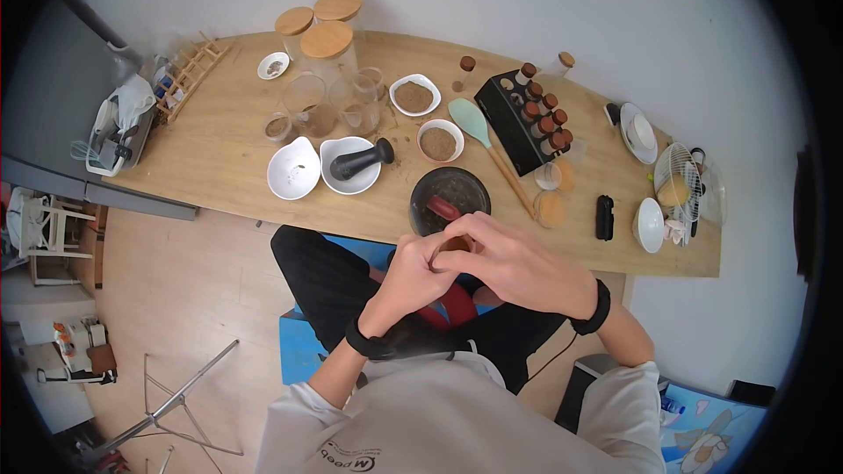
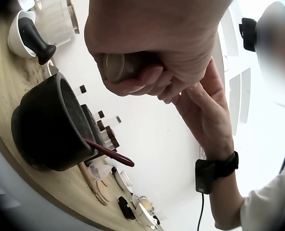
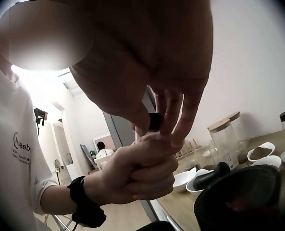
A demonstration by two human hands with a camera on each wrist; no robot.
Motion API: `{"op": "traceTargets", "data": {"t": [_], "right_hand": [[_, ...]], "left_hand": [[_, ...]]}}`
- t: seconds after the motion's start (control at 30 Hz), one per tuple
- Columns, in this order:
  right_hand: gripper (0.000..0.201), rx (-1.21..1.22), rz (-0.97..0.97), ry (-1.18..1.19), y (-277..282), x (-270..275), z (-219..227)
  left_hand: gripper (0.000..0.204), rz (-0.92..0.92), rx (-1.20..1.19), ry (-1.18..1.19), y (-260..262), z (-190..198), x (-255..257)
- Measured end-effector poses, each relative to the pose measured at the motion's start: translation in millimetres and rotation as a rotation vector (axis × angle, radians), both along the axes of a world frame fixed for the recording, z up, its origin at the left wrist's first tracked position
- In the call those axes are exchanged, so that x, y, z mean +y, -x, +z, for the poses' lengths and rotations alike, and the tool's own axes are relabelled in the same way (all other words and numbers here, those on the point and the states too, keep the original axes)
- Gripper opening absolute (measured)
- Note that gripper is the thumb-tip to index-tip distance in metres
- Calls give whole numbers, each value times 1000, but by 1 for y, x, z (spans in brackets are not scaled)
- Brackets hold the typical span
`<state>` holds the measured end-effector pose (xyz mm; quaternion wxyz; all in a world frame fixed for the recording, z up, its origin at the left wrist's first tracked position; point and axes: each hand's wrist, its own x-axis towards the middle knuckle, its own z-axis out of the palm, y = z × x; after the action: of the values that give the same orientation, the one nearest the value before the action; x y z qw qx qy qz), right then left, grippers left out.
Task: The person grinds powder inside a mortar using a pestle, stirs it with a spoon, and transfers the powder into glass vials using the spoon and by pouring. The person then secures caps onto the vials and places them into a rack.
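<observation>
My left hand (image 1: 406, 274) is wrapped around a small glass vial, whose clear round base (image 2: 114, 66) shows out of the fist in the left wrist view. Above that fist, my right hand (image 1: 522, 270) pinches the vial's dark cap (image 3: 155, 121) between thumb and fingers. Most of the vial is hidden by the hands. Both hands are close to my body, at the table's front edge. Just beyond them stands a black mortar (image 1: 420, 196) with a dark red scoop (image 1: 443, 208) in it, its handle leaning over the rim.
A black rack (image 1: 509, 127) holds several brown-capped vials. White bowls (image 1: 292, 168), a dark pestle (image 1: 362, 161), dishes of brown powder (image 1: 414, 96), lidded jars (image 1: 328, 39) and a mint spatula (image 1: 471, 120) are spread over the wooden table (image 1: 219, 149).
</observation>
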<state>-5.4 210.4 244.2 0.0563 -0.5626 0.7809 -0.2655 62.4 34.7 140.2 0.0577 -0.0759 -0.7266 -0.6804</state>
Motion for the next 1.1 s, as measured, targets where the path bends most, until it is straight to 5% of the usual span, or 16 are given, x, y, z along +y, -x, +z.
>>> {"op": "traceTargets", "data": {"t": [0.17,0.3,0.4,0.47,0.67,1.0,1.1], "right_hand": [[33,-156,-129,-12,-9,-2,1],[29,-136,-35,56,-8,-8,-2],[27,-187,-244,135,-14,-13,1],[30,-224,-167,-48,-10,-9,-2],[34,-246,-285,-102,-10,-11,-6],[28,-259,-116,-6,-13,-17,-4],[30,-99,-41,102,-11,-18,-16]], "left_hand": [[23,-32,-16,39,-3,3,-4],[25,-15,53,34,-5,-1,-8],[28,9,-65,129,-7,-2,-9],[29,7,-78,122,-7,-1,-10],[27,33,-36,178,-6,-1,-13],[21,-16,-171,-11,-6,-2,-19],[19,-55,-205,38,-9,-6,-22]]}}
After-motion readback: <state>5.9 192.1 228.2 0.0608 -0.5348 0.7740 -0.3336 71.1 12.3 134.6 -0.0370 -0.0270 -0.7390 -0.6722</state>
